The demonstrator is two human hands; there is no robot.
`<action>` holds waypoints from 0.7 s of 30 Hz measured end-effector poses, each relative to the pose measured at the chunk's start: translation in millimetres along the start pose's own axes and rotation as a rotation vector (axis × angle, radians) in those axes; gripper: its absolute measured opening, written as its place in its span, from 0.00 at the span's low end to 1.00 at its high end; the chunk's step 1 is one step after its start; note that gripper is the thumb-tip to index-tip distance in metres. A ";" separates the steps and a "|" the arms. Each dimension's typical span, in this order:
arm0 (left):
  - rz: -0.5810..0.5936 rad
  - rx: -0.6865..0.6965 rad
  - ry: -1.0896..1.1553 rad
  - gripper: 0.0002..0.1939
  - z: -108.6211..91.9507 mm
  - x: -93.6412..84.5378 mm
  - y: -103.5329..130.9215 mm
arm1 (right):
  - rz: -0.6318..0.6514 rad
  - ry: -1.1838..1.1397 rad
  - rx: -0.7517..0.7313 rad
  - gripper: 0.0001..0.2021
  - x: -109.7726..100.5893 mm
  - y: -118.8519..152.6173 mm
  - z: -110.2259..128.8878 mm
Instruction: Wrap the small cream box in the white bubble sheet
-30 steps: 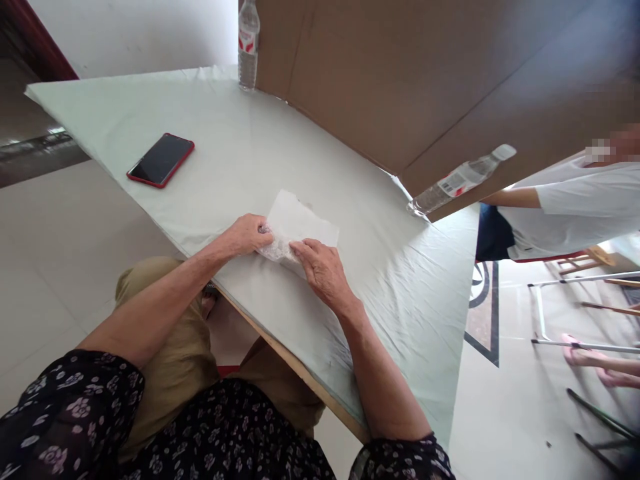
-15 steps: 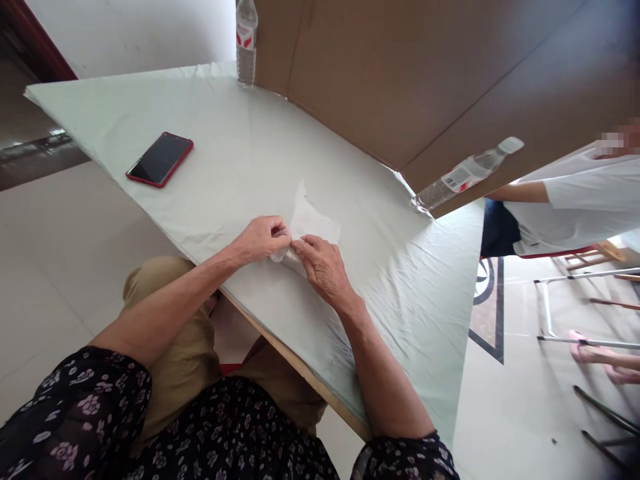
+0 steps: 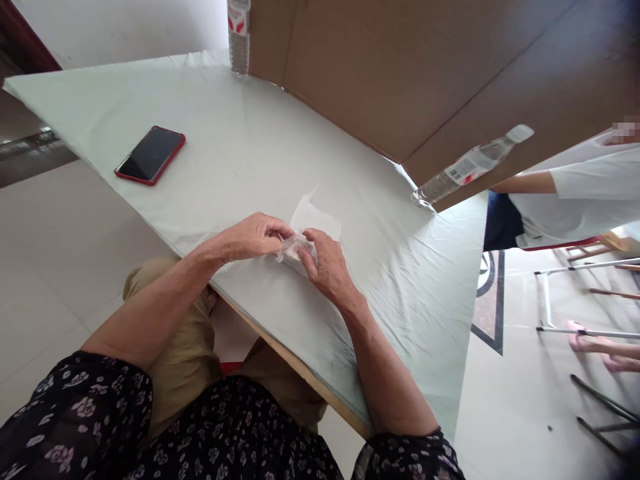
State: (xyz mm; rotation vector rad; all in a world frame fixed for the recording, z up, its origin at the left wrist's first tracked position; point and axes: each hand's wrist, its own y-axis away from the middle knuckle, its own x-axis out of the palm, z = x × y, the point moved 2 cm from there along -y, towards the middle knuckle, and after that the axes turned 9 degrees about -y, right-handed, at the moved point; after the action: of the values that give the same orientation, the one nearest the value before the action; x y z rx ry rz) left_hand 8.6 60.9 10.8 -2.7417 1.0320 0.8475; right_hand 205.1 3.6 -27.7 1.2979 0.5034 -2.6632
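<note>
Near the front edge of the cloth-covered table, a small crumpled clear plastic wrapper (image 3: 295, 251) sits between my two hands. Something pale and pinkish shows through it, too small to make out. My left hand (image 3: 255, 237) pinches the wrapper's left side with thumb and fingers. From the right, my right hand (image 3: 326, 263) curls its thumb and fingers around the other side. A torn piece of thin white paper (image 3: 316, 217) lies flat just behind them, its lower part hidden by the hands and wrapper.
A phone in a red case (image 3: 151, 155) lies at the left on the pale green tablecloth (image 3: 225, 140). Two clear bottles, one upright (image 3: 239, 43) and one slanting in view (image 3: 470, 167), stand against a brown cardboard panel (image 3: 350, 80). A person in a white shirt (image 3: 585, 200) sits at the right.
The wrapper between my hands has spread wider and its pale contents show more. My right thumb and fingers have parted around it. The view has shifted slightly.
</note>
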 end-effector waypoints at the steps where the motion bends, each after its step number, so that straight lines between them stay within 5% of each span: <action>1: 0.025 0.000 -0.004 0.22 0.8 -4.2 1.3 | 0.000 -0.003 0.005 0.18 -0.1 0.0 0.2; 6: 0.111 0.021 -0.034 0.25 5.6 -11.7 4.5 | -0.022 -0.012 0.003 0.19 -0.3 0.0 0.1; 12: -0.143 0.234 -0.270 0.12 3.1 13.3 -2.4 | 0.022 -0.049 0.015 0.14 -3.2 -3.4 -8.7; 21: -0.221 0.334 -0.343 0.11 9.2 29.2 -5.2 | 0.031 -0.180 -0.057 0.15 -7.9 -8.8 -18.3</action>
State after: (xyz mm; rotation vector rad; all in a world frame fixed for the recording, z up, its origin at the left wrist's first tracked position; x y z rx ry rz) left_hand 25.6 50.4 -12.9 -2.2773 0.7136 0.9640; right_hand 221.1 18.1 -29.9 1.0289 0.5261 -2.6850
